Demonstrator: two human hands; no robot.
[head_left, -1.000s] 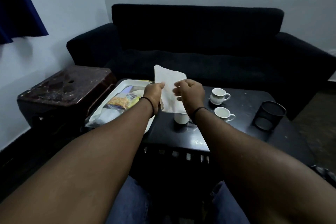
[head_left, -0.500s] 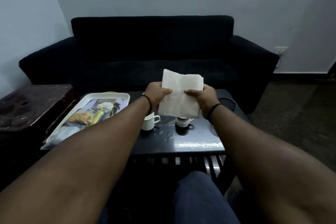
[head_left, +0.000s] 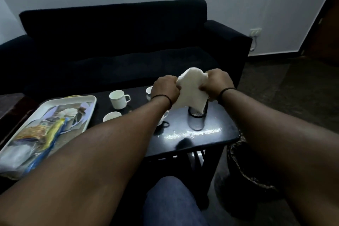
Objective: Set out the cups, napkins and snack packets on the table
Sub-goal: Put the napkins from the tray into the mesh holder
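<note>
A white napkin is bunched between my left hand and my right hand, both closed on its sides. Its lower end hangs into a black mesh holder on the dark table. One white cup stands upright further left on the table. A second cup shows beside my left forearm, and parts of two more cups peek out behind my left hand and wrist. Snack packets lie in the white tray at the left.
A black sofa runs along the far side of the table. A dark bin stands on the floor by the table's right corner. My knee in blue jeans is below the table's near edge.
The view has swung to the right. The napkin, held flat and spread between both hands before, is now crumpled and lowered over the black mesh holder.
</note>
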